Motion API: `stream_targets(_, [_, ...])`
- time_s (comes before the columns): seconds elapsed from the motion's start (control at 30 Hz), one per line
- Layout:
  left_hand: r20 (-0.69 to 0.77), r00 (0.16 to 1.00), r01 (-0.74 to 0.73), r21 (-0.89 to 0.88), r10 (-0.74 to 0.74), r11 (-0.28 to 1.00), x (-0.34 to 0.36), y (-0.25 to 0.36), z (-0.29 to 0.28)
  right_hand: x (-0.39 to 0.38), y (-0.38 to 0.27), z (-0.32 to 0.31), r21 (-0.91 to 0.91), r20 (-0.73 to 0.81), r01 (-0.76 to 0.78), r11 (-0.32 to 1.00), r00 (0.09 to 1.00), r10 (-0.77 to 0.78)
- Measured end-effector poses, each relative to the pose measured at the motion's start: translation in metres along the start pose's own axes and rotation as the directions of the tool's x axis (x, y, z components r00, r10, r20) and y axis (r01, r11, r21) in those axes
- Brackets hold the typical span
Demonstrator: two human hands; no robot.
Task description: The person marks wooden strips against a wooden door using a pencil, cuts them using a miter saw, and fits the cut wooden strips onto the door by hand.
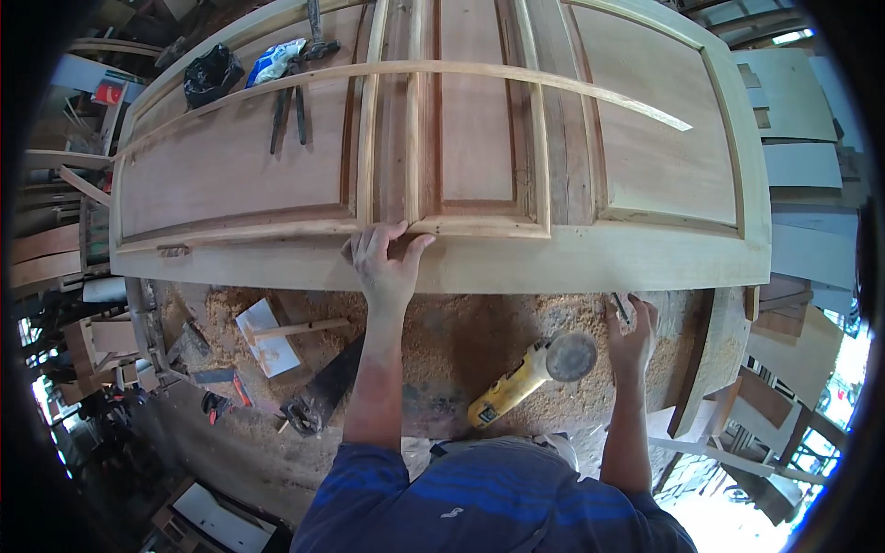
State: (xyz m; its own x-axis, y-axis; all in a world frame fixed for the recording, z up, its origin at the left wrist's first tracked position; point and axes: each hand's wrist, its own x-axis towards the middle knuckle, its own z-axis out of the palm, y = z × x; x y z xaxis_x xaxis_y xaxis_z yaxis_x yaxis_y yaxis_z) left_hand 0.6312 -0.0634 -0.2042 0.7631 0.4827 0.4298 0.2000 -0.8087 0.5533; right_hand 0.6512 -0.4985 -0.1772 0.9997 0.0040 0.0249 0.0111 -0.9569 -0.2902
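My left hand (383,263) grips the lower edge of a light wood moulding frame (475,224) lying on the panelled wooden door (673,184). My right hand (631,327) is just below the door's near edge, with a thin dark pencil-like stick (619,305) between thumb and fingers. A long wooden batten (627,100) crosses the door's upper part. Hand tools with dark handles (288,115), a blue and white package (272,64) and a black plastic bag (214,74) lie at the upper left of the door.
The workbench (461,323) holds wood shavings, a yellow power tool (507,387) with a disc, a white board (265,346), a wooden stick (313,326) and a red-handled tool (241,390). Stacked boards (797,240) stand at the right; more timber (51,244) is at the left.
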Motion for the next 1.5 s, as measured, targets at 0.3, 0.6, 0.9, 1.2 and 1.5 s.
stream_targets(0.3, [0.179,0.978,-0.134,0.123,0.111,0.983,0.011,0.015,-0.002,0.123,-0.145,0.008,0.467,0.107,0.484,0.740,0.800,-0.590])
stream_targets(0.6, [0.351,0.935,-0.106,0.119,0.058,0.987,0.027,0.019,-0.009,0.146,-0.142,0.032,0.429,0.135,0.627,0.650,0.667,-0.733])
stream_targets(0.9, [0.522,0.846,-0.239,0.190,0.108,0.952,0.058,0.050,-0.019,0.152,-0.140,0.035,0.467,0.143,0.599,0.651,0.675,-0.724])
stream_targets(1.2, [0.610,0.789,-0.199,0.144,0.072,0.969,0.063,0.062,-0.012,0.152,-0.138,0.037,0.481,0.147,0.585,0.653,0.681,-0.718])
stream_targets(1.5, [0.635,0.773,-0.158,0.166,0.017,0.973,0.063,0.065,-0.013,0.151,-0.138,0.037,0.473,0.149,0.591,0.654,0.678,-0.720])
